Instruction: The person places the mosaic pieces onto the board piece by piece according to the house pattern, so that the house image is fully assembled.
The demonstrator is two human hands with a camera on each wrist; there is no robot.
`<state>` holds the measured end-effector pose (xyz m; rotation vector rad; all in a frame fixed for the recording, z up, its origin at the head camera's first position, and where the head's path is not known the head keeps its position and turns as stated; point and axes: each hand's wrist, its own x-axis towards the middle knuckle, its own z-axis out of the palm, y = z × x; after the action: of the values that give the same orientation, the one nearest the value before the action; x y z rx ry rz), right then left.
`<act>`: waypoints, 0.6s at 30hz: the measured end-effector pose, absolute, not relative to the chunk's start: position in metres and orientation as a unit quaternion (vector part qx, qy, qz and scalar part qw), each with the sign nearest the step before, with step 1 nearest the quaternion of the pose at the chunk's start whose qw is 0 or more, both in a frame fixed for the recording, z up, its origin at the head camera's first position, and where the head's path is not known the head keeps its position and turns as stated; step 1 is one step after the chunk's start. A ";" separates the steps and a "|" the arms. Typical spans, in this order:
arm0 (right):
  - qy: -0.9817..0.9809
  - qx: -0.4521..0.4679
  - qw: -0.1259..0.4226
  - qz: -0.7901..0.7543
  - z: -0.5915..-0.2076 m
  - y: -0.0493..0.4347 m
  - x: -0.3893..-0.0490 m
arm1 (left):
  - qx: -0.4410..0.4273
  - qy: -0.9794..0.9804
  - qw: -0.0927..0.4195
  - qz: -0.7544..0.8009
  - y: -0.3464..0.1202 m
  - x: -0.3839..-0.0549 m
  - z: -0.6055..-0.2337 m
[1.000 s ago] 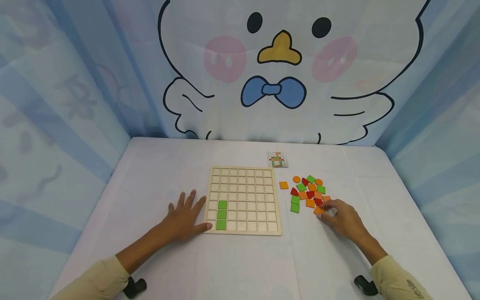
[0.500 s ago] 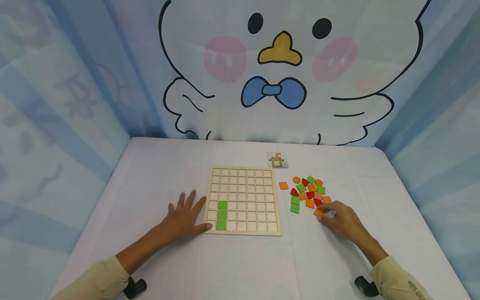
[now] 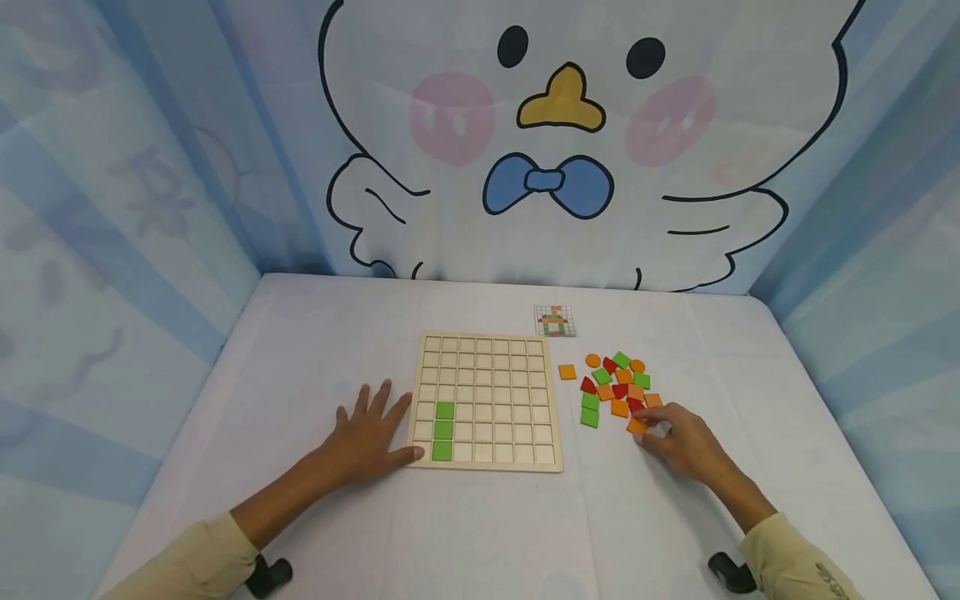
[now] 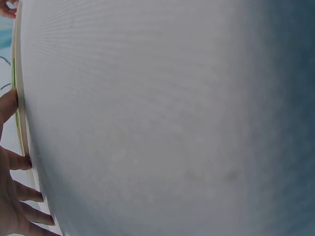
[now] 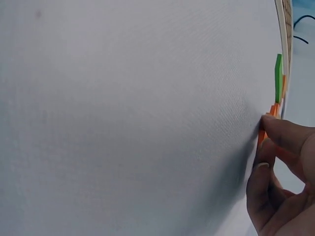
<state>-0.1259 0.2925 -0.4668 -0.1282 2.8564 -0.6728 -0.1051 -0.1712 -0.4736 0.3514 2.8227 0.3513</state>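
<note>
My right hand point(image 3: 684, 437) pinches an orange square tile point(image 3: 636, 426) between thumb and fingertips, low at the near edge of a loose group of tiles. In the right wrist view that orange tile point(image 5: 261, 133) shows as a thin edge between thumb and finger, close over the cloth. My left hand point(image 3: 367, 437) lies flat with fingers spread, its thumb on the near left corner of a wooden grid board point(image 3: 486, 466). Three green square tiles point(image 3: 443, 430) form a column in the board's second column from the left. The left wrist view shows the left thumb point(image 4: 9, 104) at the board's edge.
Right of the board lie several red, green and orange tiles point(image 3: 624, 377), some round or triangular. One orange square point(image 3: 567, 372) sits apart, beside the board. A small pattern card point(image 3: 555, 321) lies behind it. White cloth covers the table point(image 3: 510, 533); a printed curtain point(image 3: 555, 242) hangs behind.
My right hand has drawn the orange tile slightly toward me, away from the red tile behind it. The left hand and the board have stayed in place.
</note>
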 end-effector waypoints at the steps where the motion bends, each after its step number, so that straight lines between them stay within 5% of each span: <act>1: 0.967 -0.042 0.103 -0.228 -0.467 0.292 -0.126 | 0.121 0.976 0.138 0.121 -0.171 -0.105 -0.474; 18: 0.965 -0.056 0.117 -0.228 -0.465 0.292 -0.125 | 0.121 0.976 0.134 0.124 -0.172 -0.105 -0.474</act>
<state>-0.1249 0.2918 -0.4647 -0.1644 2.8254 -0.6679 -0.1047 -0.1721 -0.4743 0.3508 2.8278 0.3593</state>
